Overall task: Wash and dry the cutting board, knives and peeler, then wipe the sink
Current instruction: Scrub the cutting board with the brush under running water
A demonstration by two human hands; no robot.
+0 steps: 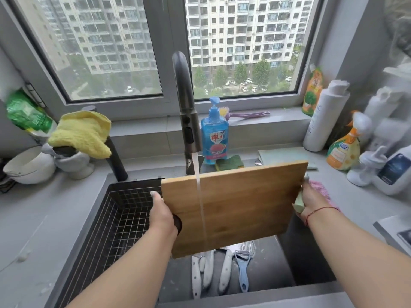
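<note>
Kitchen sink [311, 258], mid-rinse: I hold bamboo cutting board [240, 205] tilted under faucet [186, 112] stream. Left hand [161, 213] grips left edge; right hand [309, 200] pinches right edge plus pale-green sponge [299, 202]. Long axis runs hand to hand. Knives [209, 272] and peeler [243, 270] lie directly below.
</note>
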